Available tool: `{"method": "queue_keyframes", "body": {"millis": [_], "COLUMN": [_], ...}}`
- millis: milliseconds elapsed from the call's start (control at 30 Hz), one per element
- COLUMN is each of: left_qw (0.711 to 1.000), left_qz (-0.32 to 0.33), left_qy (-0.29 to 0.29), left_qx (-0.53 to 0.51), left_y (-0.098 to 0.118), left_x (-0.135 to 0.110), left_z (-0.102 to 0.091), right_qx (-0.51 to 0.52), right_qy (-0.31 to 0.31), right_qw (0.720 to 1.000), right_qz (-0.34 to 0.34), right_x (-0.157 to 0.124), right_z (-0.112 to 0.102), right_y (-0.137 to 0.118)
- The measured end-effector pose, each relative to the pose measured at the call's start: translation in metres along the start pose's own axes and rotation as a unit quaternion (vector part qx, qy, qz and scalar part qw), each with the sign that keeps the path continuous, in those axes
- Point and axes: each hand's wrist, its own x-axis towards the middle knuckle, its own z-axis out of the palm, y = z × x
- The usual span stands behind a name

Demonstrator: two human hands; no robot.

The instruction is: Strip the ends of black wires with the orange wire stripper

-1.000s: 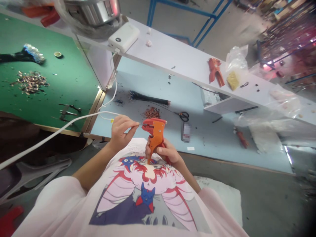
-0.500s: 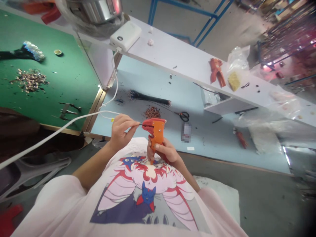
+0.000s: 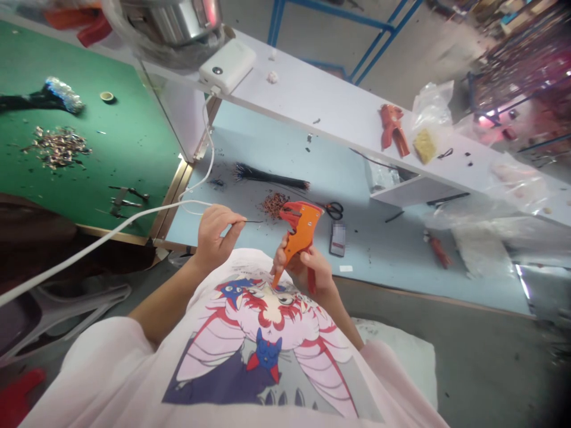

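The left hand (image 3: 217,233) pinches a thin black wire (image 3: 250,221) between thumb and forefinger, the other fingers curled in; the free end of the wire points to the right and stands apart from the tool. The right hand (image 3: 307,270) is wrapped around the handles of an orange wire stripper (image 3: 300,229), whose head is tilted up and to the right, just beside the wire tip but not touching it. Both are held in the air in front of the chest, above the near edge of the light blue table (image 3: 392,249).

The wire looks very light and thin, and I judge it bends easily, so it is best held near its end, as the fingers do now, otherwise the tip will wander. Its cover seems smooth and could slip in a loose pinch. The stripper looks stiff, of plastic with metal parts, and somewhat heavier; a firm hold low on both handles gives control, and the fingers should stay away from the head.

On the table lie a bundle of black wires (image 3: 271,176), a small heap of reddish-brown cut bits (image 3: 272,204) and scissors (image 3: 332,209). A second orange tool (image 3: 392,129) lies on the white shelf (image 3: 321,107), and a white cable (image 3: 134,217) crosses at the left.
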Motion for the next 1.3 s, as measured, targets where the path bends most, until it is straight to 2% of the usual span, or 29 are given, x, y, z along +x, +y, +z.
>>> {"method": "queue_keyframes", "body": {"millis": [200, 400, 900, 1100, 1300], "left_qw": [1.0, 0.999, 0.998, 0.999, 0.999], "left_qz": [-0.004, 0.005, 0.012, 0.0, -0.013], "left_qy": [-0.011, -0.036, -0.055, -0.034, -0.043], "left_qx": [0.003, 0.007, 0.007, 0.0, -0.002], "left_y": [0.002, 0.004, 0.004, 0.001, 0.001], "left_x": [0.001, 0.002, 0.005, 0.004, 0.004], "left_z": [0.002, 0.004, 0.007, 0.009, 0.009], "right_qx": [-0.052, -0.065, -0.118, -0.1, -0.096], "right_qy": [-0.059, -0.085, -0.073, -0.067, -0.065], "right_qw": [0.996, 0.993, 0.988, 0.99, 0.991], "right_qz": [0.052, 0.06, 0.072, 0.074, 0.07], "right_x": [-0.003, 0.001, 0.006, 0.007, 0.007], "right_z": [-0.004, -0.001, -0.004, -0.004, -0.005], "right_y": [0.002, 0.001, 0.0, 0.002, 0.005]}}
